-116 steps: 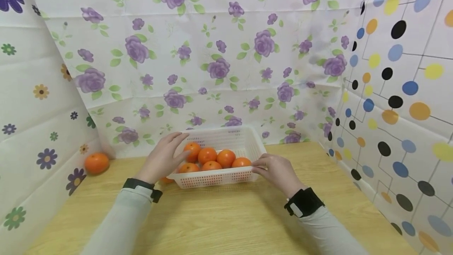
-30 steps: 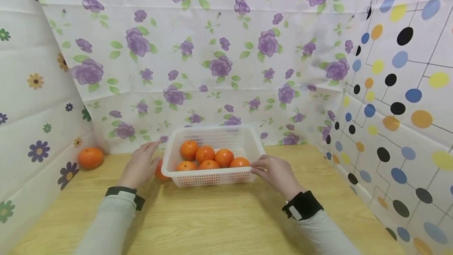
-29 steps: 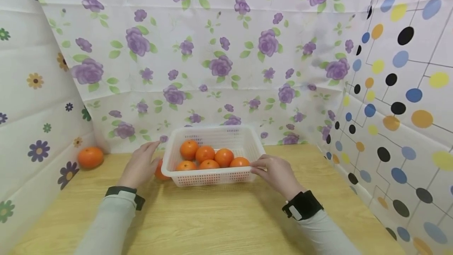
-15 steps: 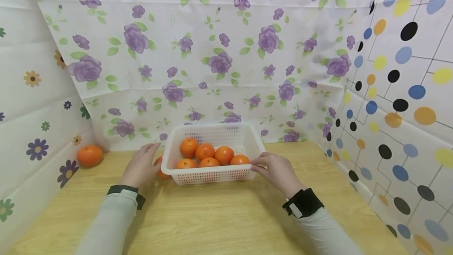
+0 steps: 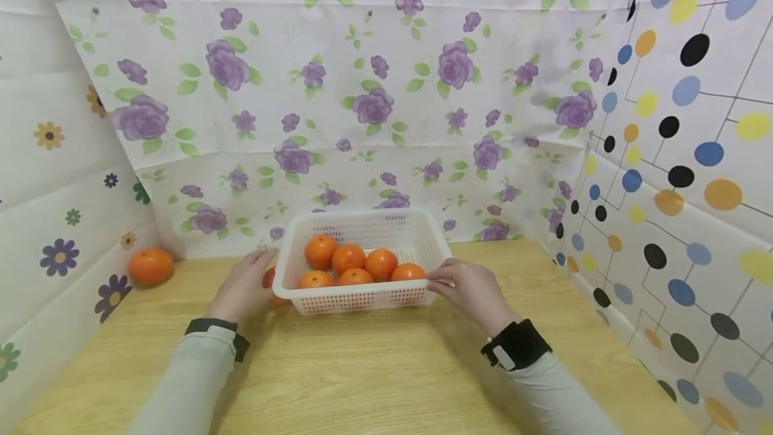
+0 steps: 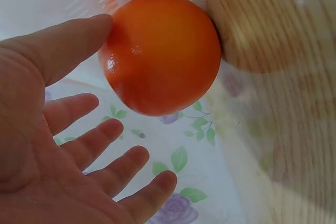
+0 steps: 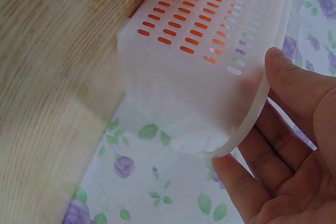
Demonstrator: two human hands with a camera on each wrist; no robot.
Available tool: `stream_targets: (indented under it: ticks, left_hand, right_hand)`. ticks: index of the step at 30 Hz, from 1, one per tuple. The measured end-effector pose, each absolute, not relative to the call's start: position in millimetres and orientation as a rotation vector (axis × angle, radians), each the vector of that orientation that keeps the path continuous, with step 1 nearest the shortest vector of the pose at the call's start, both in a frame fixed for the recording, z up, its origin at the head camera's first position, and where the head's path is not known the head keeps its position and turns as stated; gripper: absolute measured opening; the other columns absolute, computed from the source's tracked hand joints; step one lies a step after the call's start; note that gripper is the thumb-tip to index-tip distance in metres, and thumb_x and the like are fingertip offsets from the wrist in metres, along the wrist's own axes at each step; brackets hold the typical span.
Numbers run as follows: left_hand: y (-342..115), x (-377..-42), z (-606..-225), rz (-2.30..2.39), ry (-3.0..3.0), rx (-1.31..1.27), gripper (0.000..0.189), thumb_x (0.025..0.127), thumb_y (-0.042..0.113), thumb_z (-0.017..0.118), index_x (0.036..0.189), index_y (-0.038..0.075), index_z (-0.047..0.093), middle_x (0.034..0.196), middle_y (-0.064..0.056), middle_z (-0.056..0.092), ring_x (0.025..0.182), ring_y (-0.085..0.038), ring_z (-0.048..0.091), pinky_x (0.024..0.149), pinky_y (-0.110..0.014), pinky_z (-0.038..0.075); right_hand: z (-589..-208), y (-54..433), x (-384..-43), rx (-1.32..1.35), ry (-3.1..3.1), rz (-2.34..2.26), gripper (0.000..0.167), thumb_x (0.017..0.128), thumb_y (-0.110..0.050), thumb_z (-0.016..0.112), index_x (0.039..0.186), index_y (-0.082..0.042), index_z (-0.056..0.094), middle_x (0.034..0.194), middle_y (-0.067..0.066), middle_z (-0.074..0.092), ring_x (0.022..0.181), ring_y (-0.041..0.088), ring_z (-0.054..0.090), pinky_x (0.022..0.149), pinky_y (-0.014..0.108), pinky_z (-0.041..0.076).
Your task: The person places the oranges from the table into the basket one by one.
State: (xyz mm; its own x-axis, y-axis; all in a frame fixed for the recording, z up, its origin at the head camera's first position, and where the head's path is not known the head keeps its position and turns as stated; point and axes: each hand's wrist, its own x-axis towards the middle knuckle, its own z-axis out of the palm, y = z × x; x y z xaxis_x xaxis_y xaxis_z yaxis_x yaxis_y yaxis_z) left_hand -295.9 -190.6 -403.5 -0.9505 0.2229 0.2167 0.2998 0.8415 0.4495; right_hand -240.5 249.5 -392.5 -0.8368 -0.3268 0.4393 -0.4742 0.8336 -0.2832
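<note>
A white perforated plastic basket (image 5: 362, 299) stands on the wooden table with several oranges (image 5: 348, 258) inside, mostly at its left and front. My right hand (image 5: 474, 291) holds the basket's front right corner; in the right wrist view the thumb lies on the rim (image 7: 252, 114) with the fingers around the corner. Another orange (image 6: 163, 53) sits on the table against the basket's left side, partly hidden in the head view. My left hand (image 5: 244, 287) is beside that orange, its thumb tip at the skin and its other fingers spread apart from it.
A lone orange (image 5: 151, 266) lies at the table's far left, by the flower-patterned left cloth (image 5: 66, 186). Behind the basket hangs a cloth with purple roses (image 5: 374, 106). A dotted cloth (image 5: 682, 220) borders the right side of the wooden table (image 5: 362, 368).
My left hand has moved from over the basket's left end to the loose orange beside it, and closer to that orange in the last half second. The right hand stays at the corner.
</note>
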Motion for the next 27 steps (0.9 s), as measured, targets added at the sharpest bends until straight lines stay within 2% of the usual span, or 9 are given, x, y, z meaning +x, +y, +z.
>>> stream_targets:
  ticks: [10,17,27]
  left_hand:
    - [-187,-297,-410,-0.719,-2.853,-0.435,0.085,0.093,0.016,0.089,0.162,-0.008,0.045,0.161,-0.039,0.044,0.147,-0.061,0.042,0.120,-0.076,0.033]
    - [-187,-298,-412,-0.753,-2.814,-0.492,0.080,0.091,0.025,0.092,0.158,0.001,0.056,0.158,-0.033,0.051,0.144,-0.058,0.047,0.118,-0.077,0.036]
    - [-187,-298,-417,-0.756,-2.798,-0.517,0.080,0.092,0.029,0.091,0.159,0.002,0.056,0.158,-0.034,0.051,0.145,-0.059,0.046,0.118,-0.077,0.036]
  right_hand:
    - [-392,250,-241,0.590,-2.645,0.543,0.018,0.096,-0.026,0.088,0.110,-0.014,0.089,0.097,-0.005,0.077,0.082,0.011,0.069,0.077,0.036,0.061]
    - [-394,250,-242,0.592,-2.639,0.542,0.018,0.096,-0.026,0.088,0.110,-0.014,0.089,0.098,-0.005,0.077,0.083,0.011,0.069,0.077,0.036,0.061]
    - [-393,250,-242,0.588,-2.636,0.549,0.018,0.095,-0.025,0.089,0.110,-0.014,0.089,0.099,-0.004,0.078,0.084,0.013,0.070,0.078,0.037,0.061]
